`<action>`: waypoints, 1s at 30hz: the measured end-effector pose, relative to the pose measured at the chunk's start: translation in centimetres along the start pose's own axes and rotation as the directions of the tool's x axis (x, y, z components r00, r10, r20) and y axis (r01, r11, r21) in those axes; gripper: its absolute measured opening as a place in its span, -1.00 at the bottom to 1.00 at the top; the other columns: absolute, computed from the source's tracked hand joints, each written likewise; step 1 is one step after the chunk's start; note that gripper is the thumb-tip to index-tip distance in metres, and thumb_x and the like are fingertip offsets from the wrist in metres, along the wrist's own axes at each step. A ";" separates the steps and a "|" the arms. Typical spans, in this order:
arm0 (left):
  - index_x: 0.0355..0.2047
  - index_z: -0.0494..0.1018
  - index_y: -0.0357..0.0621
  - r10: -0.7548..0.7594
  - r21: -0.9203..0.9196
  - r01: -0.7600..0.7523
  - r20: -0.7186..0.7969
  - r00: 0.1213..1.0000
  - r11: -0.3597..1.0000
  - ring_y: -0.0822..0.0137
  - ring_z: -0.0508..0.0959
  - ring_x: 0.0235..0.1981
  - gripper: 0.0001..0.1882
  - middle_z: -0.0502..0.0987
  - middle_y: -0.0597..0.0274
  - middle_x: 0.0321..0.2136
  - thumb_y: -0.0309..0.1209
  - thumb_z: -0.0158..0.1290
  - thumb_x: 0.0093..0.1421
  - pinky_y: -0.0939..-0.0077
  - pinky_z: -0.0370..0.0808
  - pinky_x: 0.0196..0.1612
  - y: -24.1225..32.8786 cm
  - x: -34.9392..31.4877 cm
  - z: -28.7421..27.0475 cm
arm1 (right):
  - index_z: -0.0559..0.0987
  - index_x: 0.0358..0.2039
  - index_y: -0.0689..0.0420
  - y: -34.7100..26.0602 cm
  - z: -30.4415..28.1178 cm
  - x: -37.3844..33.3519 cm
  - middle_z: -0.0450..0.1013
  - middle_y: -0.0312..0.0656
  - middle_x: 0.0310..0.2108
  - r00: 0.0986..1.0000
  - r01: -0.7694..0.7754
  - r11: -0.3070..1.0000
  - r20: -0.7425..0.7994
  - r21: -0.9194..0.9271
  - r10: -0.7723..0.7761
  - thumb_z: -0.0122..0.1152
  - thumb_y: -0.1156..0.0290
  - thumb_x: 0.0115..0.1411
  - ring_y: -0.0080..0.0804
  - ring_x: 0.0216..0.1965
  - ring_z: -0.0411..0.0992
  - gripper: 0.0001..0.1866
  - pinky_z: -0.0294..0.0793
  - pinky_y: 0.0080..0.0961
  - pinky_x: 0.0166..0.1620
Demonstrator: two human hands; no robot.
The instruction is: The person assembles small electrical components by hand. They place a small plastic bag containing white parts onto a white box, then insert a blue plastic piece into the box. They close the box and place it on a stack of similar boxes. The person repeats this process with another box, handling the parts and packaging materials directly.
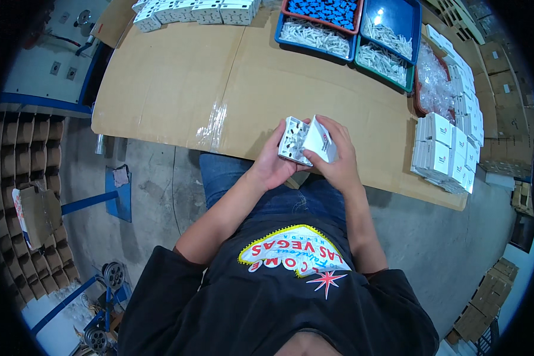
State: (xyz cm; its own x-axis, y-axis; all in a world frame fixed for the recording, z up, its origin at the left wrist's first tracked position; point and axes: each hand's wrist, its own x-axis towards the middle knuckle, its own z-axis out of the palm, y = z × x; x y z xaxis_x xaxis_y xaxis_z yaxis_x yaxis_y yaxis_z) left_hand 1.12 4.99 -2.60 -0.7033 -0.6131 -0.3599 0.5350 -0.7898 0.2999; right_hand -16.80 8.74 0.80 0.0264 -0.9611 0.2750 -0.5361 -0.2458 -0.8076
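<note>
Near the table's front edge, my left hand (pixel 268 161) is closed round the side of a small white box (pixel 291 140) with dark spots on its face. My right hand (pixel 343 161) grips a white, folded piece (pixel 320 141) with dark print, thumb across its near edge. This piece stands tilted against the right part of the box. Whether the two are joined or separate, I cannot tell. The fingers behind both things are partly hidden.
Cardboard covers the table (pixel 166 89). At the back sit a blue tray (pixel 277 37) and a green tray (pixel 407 88) of small white parts, and a red tray (pixel 286 12) of blue pieces. Stacked white boxes (pixel 442 148) line the right; more white boxes (pixel 199 12) stand far left.
</note>
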 end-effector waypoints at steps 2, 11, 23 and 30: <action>0.23 0.39 0.02 -0.020 0.046 0.023 -0.066 0.998 0.999 0.18 0.59 0.05 -0.29 0.56 0.14 0.06 0.29 -0.29 0.43 0.14 0.59 0.02 -0.2 0.1 0.0 | 0.55 0.20 0.11 0.0 0.2 0.0 0.44 -0.03 0.20 0.999 0.045 0.998 0.029 -0.039 -0.043 0.60 0.28 -0.06 -0.03 0.19 0.40 -0.24 0.41 -0.19 0.22; 0.15 0.43 0.09 -0.025 0.101 0.042 -0.166 0.986 0.994 0.37 0.64 -0.11 -0.39 0.59 0.27 -0.09 0.26 -0.18 0.42 0.38 0.61 -0.10 -0.6 0.1 -0.4 | 0.61 0.16 0.04 0.5 1.6 -0.2 0.43 0.00 0.21 0.990 0.120 0.992 0.085 -0.046 -0.116 0.60 0.23 -0.07 0.00 0.18 0.43 -0.28 0.46 -0.16 0.18; 0.15 0.43 0.11 -0.034 0.119 0.056 -0.178 0.983 0.991 0.39 0.61 -0.06 -0.41 0.59 0.33 -0.08 0.25 -0.15 0.41 0.42 0.58 -0.03 -1.2 0.3 -0.9 | 0.61 0.16 0.04 0.9 2.2 -0.5 0.43 0.01 0.21 0.987 0.132 0.991 0.095 -0.038 -0.128 0.59 0.18 -0.05 0.02 0.16 0.44 -0.29 0.44 -0.17 0.17; 0.15 0.44 0.12 -0.033 0.122 0.058 -0.195 0.980 0.991 0.40 0.61 -0.07 -0.41 0.60 0.33 -0.09 0.25 -0.17 0.42 0.43 0.58 -0.06 -1.4 0.5 -1.1 | 0.61 0.16 0.04 1.1 2.3 -0.5 0.43 0.02 0.21 0.983 0.163 0.985 0.090 -0.055 -0.158 0.58 0.17 -0.04 0.04 0.15 0.44 -0.30 0.44 -0.16 0.17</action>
State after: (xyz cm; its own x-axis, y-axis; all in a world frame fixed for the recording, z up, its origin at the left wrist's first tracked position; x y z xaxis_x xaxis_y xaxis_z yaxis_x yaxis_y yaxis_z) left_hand 0.56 5.75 -4.15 -0.6160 -0.5785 -0.5346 0.4324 -0.8156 0.3844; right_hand -15.45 8.70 -1.41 0.1861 -0.9176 0.3511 -0.5700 -0.3919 -0.7221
